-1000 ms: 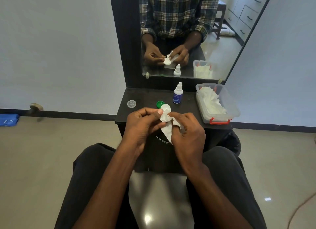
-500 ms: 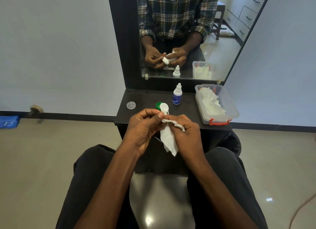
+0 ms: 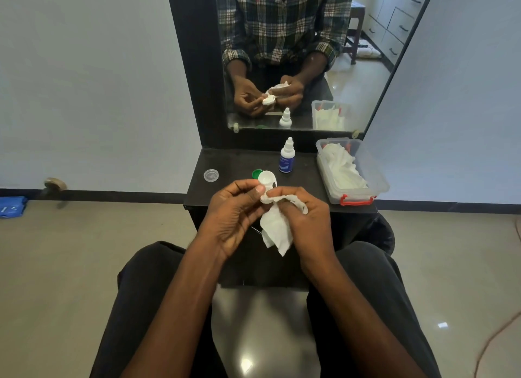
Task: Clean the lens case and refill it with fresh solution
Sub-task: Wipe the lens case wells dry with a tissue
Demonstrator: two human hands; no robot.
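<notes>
My left hand [image 3: 234, 211] pinches a white lens case [image 3: 267, 179] between thumb and fingers, just above the front edge of the dark shelf [image 3: 234, 160]. My right hand [image 3: 304, 217] grips a white tissue [image 3: 276, 231] and presses a fold of it against the case; the rest of the tissue hangs down between my hands. A green cap [image 3: 257, 173] lies on the shelf right behind the case. The white solution bottle [image 3: 287, 159] with a blue label stands upright further back. A clear round lid [image 3: 211, 175] lies at the shelf's left.
A clear plastic box [image 3: 375, 180] with red clasps holds white tissues at the shelf's right end. A mirror [image 3: 296, 53] behind the shelf reflects my hands and the bottle. My knees sit under the shelf edge. A blue object [image 3: 11, 207] lies on the floor far left.
The tissue, earlier bunched under the case, now hangs longer between my hands, and my right fingers have shifted along the case. The case stays in my left hand.
</notes>
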